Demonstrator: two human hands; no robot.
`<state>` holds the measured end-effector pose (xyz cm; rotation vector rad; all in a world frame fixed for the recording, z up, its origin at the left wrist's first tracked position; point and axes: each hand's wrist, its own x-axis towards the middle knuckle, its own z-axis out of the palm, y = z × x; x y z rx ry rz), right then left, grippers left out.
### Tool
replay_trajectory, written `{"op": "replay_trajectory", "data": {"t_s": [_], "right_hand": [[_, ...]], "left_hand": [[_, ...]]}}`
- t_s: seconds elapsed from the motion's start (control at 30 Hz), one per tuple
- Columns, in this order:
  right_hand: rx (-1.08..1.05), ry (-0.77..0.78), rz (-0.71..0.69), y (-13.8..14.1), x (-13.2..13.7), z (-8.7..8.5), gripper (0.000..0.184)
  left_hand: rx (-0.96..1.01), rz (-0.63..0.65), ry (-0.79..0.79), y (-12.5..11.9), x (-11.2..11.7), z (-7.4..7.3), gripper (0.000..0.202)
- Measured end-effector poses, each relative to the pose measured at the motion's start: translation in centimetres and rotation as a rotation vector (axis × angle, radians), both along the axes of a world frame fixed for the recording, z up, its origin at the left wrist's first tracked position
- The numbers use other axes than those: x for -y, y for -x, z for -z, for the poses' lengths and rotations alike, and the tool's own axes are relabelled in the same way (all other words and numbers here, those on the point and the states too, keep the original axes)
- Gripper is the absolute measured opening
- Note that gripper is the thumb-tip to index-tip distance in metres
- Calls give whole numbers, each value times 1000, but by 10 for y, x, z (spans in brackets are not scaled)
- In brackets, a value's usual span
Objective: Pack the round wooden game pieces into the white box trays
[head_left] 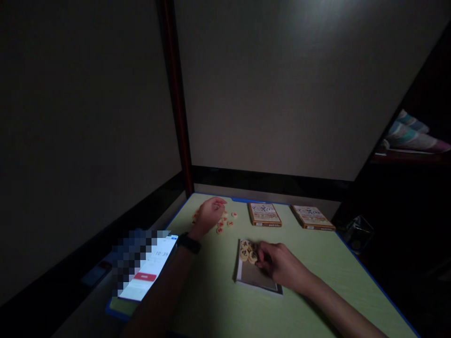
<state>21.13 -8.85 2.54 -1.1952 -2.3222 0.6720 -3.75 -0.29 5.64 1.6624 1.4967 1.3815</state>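
Observation:
Over a scatter of red-lettered Chinese chess pieces (220, 230) at the table's far left, my left hand (209, 216) hovers with its fingers curled in. What lies inside those fingers, if anything, is hidden. A shallow open box (257, 277) lies in front of me, with several black-lettered Chinese chess pieces (244, 254) laid flat in its far left part. My right hand (278, 265) reaches over the box's right side, its fingertips pinched at a piece beside that group. The hand partly covers this piece.
Two flat printed boxes (266, 214) (313, 217) lie along the back of the green table (211, 291). A lit phone (150, 267) is at the left edge. Panels stand behind and to the left; a dark container (357, 232) is beyond the right edge.

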Motion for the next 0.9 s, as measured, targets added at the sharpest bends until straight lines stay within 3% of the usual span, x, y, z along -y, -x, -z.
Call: {"op": "replay_trajectory", "data": {"t_s": [0.1,0.2,0.3,0.43,0.5,0.73,0.9], "right_hand": [[-8,-2,-11,1,-1,2,17],[-13,6,-17,1,-1,1,17],[-15,1,-5,1,0,-3,14],[-23,-37,18,-1,1,-9,9],[-59,-59,46,-1,1,-10,9],[-347,-233,353,-2,-10,4,18],[-437,-266,508,-4,-18,18,28]], "left_hand": [[119,-221,-41,13,-10,-3,17],[91,-286,-43,25,-14,-3,16],[-170,-285,24,30,-12,-3,17],[-733,-195,146,28,-2,-3,25],[-863,-172,187,28,2,-3,26],[-856,-272,206,34,4,-6,33],[-814,-345,189,37,4,-9,36]]}}
